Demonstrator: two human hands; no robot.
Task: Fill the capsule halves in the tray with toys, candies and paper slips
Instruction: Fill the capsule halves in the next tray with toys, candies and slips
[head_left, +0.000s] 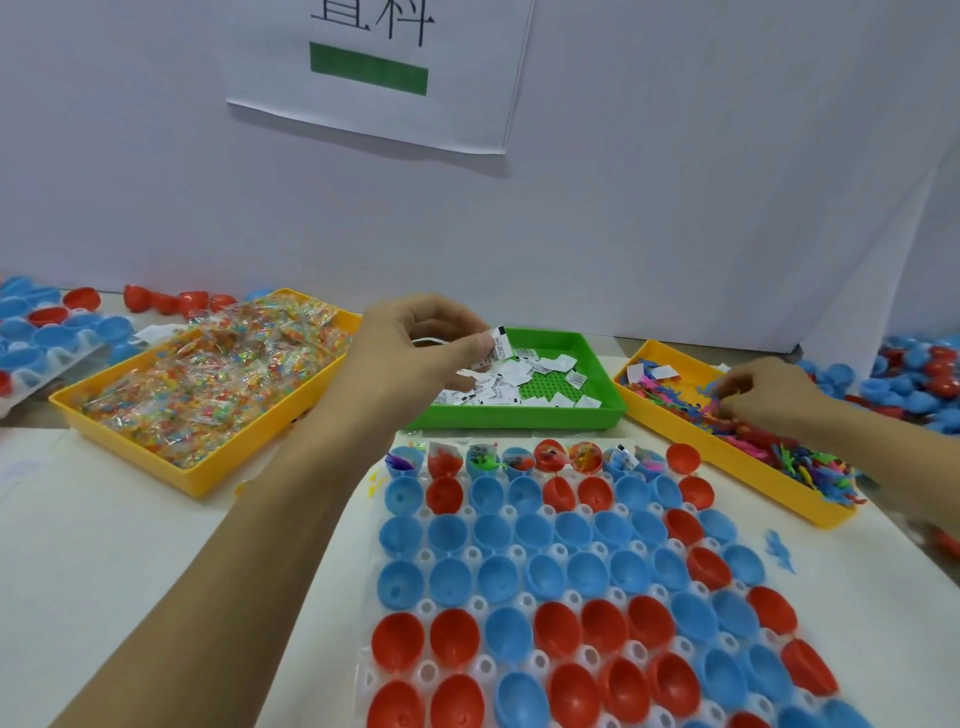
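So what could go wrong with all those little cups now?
1. The left hand pinches a paper slip above the green tray; carried over, it might drop into a cup that already has one.
2. The right hand digs in the tangled toys; several could lift out together and spill, like the blue toy already lying beside the cups.
3. The last cup in the far row looks empty and could get skipped.

Two yellow bins: candy bin left of frame, toy bin right; one green slip bin centre; two hands: left hand, right hand; one capsule tray bottom.
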